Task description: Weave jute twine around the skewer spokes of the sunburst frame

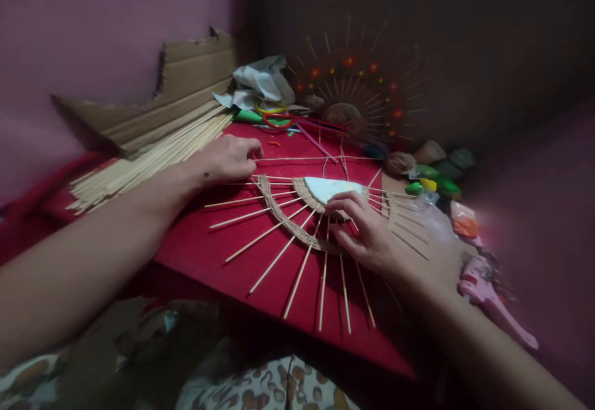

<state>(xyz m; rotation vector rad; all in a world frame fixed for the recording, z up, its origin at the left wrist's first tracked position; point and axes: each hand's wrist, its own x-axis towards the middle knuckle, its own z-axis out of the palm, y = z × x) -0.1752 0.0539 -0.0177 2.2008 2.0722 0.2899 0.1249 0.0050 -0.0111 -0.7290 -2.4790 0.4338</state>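
A half-round frame of thin wooden sticks (274,231) lies fanned out over the red cloth. Twine is woven through it in an outer band (283,222) and an inner band beside a pale half-disc (328,188). My left hand (232,157) is closed at the frame's left end, thumb and finger pinching a strand of twine (297,159) that stretches right across the cloth. My right hand (365,230) grips the middle of the frame with bent fingers by the inner band, covering part of the weave and some sticks.
Loose sticks (158,159) lie left, by torn cardboard (195,75). Scissors with red and yellow handles (277,118) and crumpled cloth (264,81) are at the back. A finished fan with red flowers (353,90) leans behind. Twine balls (400,163) and a pink glue gun (493,298) sit right.
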